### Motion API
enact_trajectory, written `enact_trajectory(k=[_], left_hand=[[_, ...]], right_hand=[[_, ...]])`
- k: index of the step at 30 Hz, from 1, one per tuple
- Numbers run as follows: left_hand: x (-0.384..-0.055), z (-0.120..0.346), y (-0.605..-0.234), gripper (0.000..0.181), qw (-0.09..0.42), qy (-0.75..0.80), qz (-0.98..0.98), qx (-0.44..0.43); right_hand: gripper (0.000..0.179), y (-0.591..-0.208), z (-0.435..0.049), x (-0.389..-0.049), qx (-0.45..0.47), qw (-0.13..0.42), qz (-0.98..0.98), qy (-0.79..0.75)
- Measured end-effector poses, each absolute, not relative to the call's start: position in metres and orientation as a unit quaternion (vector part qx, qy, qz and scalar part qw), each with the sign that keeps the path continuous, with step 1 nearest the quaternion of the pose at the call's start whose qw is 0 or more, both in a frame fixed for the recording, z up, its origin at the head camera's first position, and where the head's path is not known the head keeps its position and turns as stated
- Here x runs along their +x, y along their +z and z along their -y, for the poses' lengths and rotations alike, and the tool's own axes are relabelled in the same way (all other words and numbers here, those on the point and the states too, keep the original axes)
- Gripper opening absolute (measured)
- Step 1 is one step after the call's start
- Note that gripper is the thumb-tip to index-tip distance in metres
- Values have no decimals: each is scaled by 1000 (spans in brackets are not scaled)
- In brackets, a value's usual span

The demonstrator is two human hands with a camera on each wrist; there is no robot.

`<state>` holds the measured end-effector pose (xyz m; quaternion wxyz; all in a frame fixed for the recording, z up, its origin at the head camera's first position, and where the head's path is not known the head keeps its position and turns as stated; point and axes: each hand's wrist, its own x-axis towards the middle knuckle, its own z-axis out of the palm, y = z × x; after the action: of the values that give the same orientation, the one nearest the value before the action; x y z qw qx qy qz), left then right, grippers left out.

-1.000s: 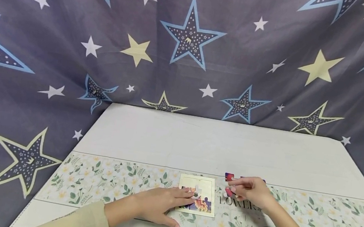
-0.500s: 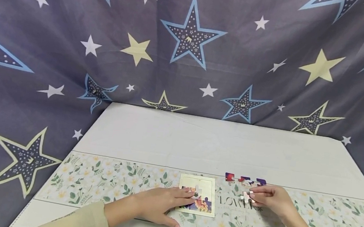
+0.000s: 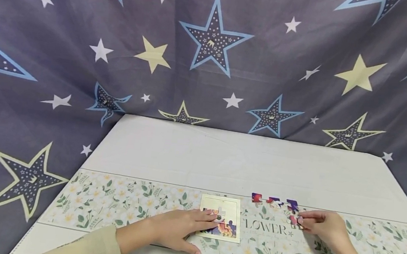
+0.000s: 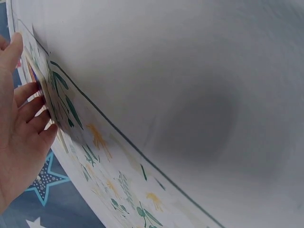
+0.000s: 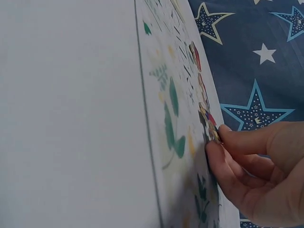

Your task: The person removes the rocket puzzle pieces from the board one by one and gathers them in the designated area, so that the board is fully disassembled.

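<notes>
My left hand (image 3: 179, 228) lies flat with its fingers over the left side of a square wooden puzzle board (image 3: 239, 222). Its tray is partly filled with purple and orange pieces, and bare wood shows in the upper part. In the left wrist view, the fingertips touch the board's edge (image 4: 45, 90). My right hand (image 3: 326, 229) pinches a reddish puzzle piece (image 3: 294, 221) between thumb and fingers, just below the right end of a row of loose purple and red pieces (image 3: 291, 205). In the right wrist view, the pinched piece (image 5: 213, 132) is seen edge-on at the tabletop.
The white table (image 3: 245, 161) carries a printed floral band (image 3: 133, 203) with the word FLOWER. Loose pieces (image 3: 256, 198) lie along the band's far edge, right of the board. A dark star-patterned curtain (image 3: 133, 16) hangs behind the table.
My right hand has moved rightward from the left end of the loose row to its right end, carrying the pinched piece. The left hand stays put on the board.
</notes>
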<state>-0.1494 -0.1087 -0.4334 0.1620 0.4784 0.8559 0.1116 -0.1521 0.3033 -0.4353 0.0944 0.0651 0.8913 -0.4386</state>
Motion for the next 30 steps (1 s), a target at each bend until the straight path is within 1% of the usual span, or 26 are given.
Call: enact_trajectory(k=[4, 10, 18, 24, 30], left_hand=[[-150, 108, -435, 76, 163, 115, -854, 480], [-150, 109, -436, 76, 159, 115, -853, 483], [-150, 110, -436, 77, 149, 111, -854, 486], [-150, 111, -435, 77, 157, 115, -856, 479], [-150, 110, -436, 76, 158, 122, -852, 483]], right_hand=[[30, -434, -304, -152, 56, 92, -905, -411], [31, -431, -302, -154, 56, 95, -919, -377], [22, -419, -298, -156, 56, 85, -949, -299], [22, -410, -278, -162, -6, 52, -958, -282], [23, -411, -238, -171, -67, 49, -945, -316]])
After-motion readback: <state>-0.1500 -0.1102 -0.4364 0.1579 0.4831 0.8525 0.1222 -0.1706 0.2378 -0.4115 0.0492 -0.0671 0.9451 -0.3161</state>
